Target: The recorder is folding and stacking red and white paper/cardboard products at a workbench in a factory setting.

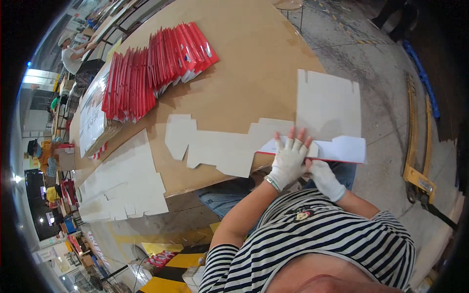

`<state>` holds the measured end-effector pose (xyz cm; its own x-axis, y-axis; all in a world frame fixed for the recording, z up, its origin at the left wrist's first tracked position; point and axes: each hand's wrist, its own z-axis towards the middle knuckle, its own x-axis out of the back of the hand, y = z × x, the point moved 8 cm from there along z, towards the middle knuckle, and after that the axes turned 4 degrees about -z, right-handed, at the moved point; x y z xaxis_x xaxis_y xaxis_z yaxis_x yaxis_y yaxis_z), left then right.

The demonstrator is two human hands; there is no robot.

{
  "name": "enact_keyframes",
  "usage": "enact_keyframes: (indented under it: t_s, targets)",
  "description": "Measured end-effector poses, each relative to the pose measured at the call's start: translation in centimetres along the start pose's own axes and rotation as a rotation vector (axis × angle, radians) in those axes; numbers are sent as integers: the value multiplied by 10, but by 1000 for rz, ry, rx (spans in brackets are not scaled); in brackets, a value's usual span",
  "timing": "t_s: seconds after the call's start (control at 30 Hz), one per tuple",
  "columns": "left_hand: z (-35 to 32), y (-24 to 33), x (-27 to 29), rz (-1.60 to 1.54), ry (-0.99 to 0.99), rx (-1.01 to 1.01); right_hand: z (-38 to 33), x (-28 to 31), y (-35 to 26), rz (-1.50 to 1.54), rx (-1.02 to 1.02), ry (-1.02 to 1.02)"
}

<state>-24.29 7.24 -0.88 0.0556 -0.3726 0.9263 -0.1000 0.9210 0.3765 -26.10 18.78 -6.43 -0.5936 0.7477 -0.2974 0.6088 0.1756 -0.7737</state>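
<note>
The flat white carton blank [328,115] lies straight ahead of both hands, at the near edge of the brown surface [244,58]. Its folded strip, white with a thin red edge [337,149], runs left to right, so the long axis crosses in front of the person rather than pointing away. The larger panel of the blank stands beyond that strip, further from the body.

The left hand [289,161], in a white glove with the fingertips bare, lies flat with fingers spread on the left end of the strip, pressing down; it grips nothing. The right hand [323,177], also gloved, sits just beside and slightly nearer the body, touching the left one, at the strip's near edge below the surface's rim. Whether its fingers pinch the card or only rest under it I cannot tell, as the left hand and the strip cover them. Both are near the strip's left end; its right end juts out well beyond them.

To the left of the hands lies another unfolded white blank [215,144], and far ahead-left a fanned row of red flat cartons [156,68]. The fisheye bends the surface's edges, so true angles are hard to judge.
</note>
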Motion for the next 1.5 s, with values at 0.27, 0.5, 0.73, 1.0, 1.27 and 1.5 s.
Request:
enact_keyframes:
  t_s: [0.27, 0.5, 0.73, 1.0, 1.27, 1.5]
  targets:
    - [-15, -4, 0, -12, 30, -29, 8, 65, -82, -550, 499, 495]
    - [-15, -6, 19, -24, 25, -32, 11, -18, -121, -1383, 1244, 236]
    - [-147, -83, 26, 296, -39, 191, 41, -24, -119, -1682, 1270, 65]
    - [-163, -147, 95, -379, 421, 243, 54, -8, -120, -1576, 1170, 56]
    - [-128, -160, 81, -21, 558, 469, 41, -12, -122, -1463, 1056, 26]
    - [-112, -154, 61, 183, 188, 492, 37, -118, -85, -1745, 1052, -442]
